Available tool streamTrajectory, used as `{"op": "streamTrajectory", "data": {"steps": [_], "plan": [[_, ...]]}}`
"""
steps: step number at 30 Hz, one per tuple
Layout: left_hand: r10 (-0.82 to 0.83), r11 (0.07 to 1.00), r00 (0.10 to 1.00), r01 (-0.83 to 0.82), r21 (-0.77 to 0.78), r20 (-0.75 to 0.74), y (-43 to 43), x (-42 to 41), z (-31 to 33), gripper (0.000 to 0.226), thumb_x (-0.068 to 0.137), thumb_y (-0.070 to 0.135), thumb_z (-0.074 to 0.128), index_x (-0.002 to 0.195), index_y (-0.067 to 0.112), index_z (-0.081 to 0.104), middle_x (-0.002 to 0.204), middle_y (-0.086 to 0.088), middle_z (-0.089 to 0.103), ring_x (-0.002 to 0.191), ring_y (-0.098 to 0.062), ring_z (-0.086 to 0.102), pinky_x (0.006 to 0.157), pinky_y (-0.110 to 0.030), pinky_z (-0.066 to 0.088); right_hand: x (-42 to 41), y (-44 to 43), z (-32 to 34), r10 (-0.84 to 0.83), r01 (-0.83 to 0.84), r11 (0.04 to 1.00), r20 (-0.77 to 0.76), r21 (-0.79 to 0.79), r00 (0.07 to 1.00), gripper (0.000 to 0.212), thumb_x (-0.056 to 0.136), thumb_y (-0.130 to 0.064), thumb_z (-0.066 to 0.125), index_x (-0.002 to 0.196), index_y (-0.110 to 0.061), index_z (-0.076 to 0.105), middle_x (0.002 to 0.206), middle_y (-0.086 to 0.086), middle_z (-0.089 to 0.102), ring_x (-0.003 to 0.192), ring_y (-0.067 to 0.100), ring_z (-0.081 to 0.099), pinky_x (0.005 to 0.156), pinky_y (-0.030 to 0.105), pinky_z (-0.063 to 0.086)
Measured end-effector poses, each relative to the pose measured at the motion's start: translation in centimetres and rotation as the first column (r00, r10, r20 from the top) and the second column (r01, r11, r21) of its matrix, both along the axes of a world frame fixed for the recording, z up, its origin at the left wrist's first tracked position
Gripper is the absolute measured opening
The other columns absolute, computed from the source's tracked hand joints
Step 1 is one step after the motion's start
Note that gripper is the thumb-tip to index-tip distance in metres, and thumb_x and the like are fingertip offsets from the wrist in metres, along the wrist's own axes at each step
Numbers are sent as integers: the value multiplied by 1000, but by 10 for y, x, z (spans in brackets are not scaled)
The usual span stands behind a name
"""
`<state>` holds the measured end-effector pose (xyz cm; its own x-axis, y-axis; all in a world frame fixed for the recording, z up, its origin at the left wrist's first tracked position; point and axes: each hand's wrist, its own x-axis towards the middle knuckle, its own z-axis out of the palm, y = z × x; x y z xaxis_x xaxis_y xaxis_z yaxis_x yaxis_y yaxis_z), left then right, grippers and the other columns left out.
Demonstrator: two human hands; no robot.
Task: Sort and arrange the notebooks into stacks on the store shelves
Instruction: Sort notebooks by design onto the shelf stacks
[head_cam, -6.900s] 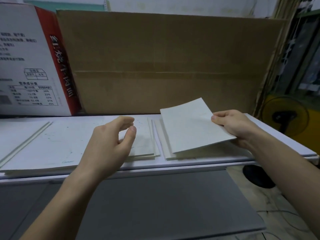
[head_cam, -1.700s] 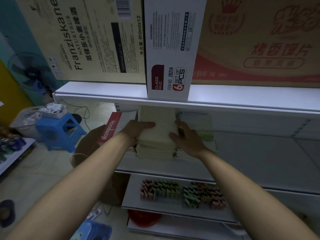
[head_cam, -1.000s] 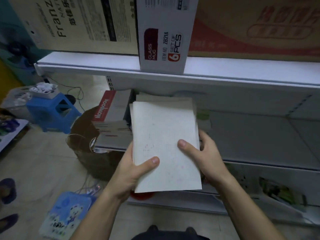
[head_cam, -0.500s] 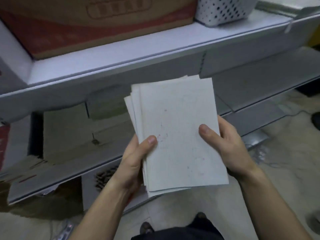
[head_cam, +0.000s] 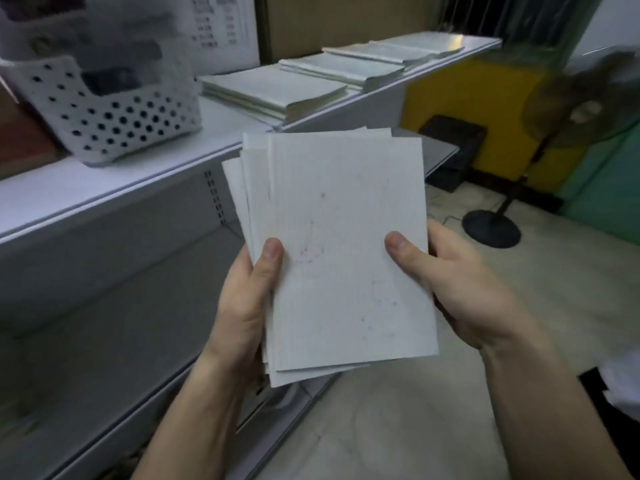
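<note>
I hold a loose bundle of pale, thin notebooks (head_cam: 346, 244) in front of me, fanned slightly at the top left. My left hand (head_cam: 246, 306) grips its left edge, thumb on the top cover. My right hand (head_cam: 460, 289) grips the right edge the same way. On the white upper shelf (head_cam: 138, 168) behind lie low stacks of similar notebooks: one near stack (head_cam: 273, 91), a second (head_cam: 339, 69) and a third (head_cam: 415, 48) farther right.
A white perforated plastic basket (head_cam: 104, 109) stands on the upper shelf at left. A lower grey shelf (head_cam: 104, 323) runs beneath. A standing fan (head_cam: 568, 112) with a round black base is on the floor at right, before a yellow wall.
Since the earliest frame I took a bundle of notebooks off a lower shelf with both hands. In the last half second the view swung right, bringing the shelf's notebook stacks and the fan into sight.
</note>
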<state>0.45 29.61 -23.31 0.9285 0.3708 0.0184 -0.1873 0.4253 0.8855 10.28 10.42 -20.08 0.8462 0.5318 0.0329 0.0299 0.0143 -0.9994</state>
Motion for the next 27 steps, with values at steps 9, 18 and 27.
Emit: {"op": "streamTrajectory", "data": {"steps": [9,18,27], "plan": [[-69,997,997,71,42,-42,-40,115,34,63,88,54,59,134,11,62,126,-13,72,114,-35,71,87,-46,62,94,-35,29,-237,235,971,94,34,967,32,93,-35,63,117,-35,43,99,-5,75,84,12,75,61,25,59],[-64,995,991,54,86,120,-47,233,79,55,89,53,59,128,15,68,121,-11,75,108,-30,74,80,-38,63,217,-41,67,-289,282,956,372,76,882,28,90,-45,60,107,-24,54,108,-1,72,93,16,73,69,38,61],[154,982,969,-171,75,193,-29,286,125,42,86,45,49,89,21,84,103,-10,79,88,-26,78,64,-32,62,309,-6,119,15,-72,989,394,132,919,33,89,-38,55,116,-20,61,110,-6,73,96,15,74,72,32,62]]}}
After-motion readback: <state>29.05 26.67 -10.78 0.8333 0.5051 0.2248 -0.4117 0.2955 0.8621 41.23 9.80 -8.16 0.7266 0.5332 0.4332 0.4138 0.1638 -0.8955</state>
